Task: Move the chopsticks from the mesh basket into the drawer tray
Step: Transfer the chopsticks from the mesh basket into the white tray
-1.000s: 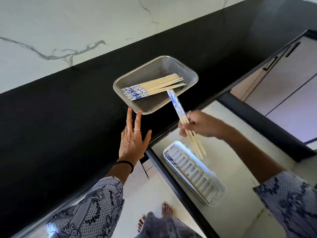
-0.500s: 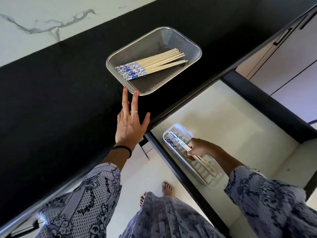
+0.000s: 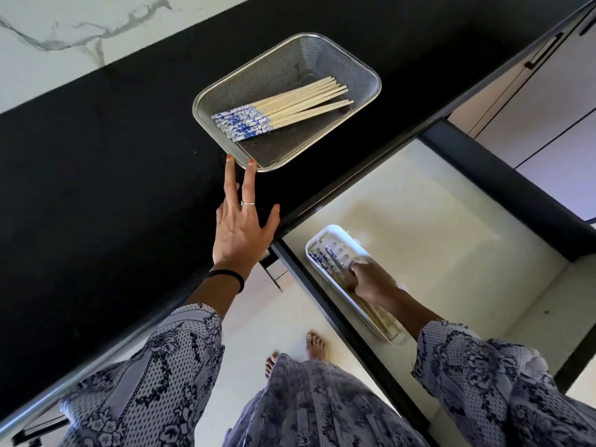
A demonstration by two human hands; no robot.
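Observation:
A metal mesh basket sits on the black counter and holds several wooden chopsticks with blue-and-white patterned ends. My left hand lies flat on the counter, fingers spread, two fingertips touching the basket's near rim. Down in the open drawer lies a white slotted tray. My right hand rests inside it, laid over a few chopsticks whose patterned ends show at the tray's far end. The fingers hide whether they still grip them.
The black counter runs diagonally, with a marble wall behind it. The pale drawer floor spreads right of the tray, bounded by dark drawer walls. Cabinet doors stand at right. My bare feet are below.
My right hand carried a few chopsticks from near the basket down into the drawer tray and now lies on them. My left hand slid up to the basket's rim.

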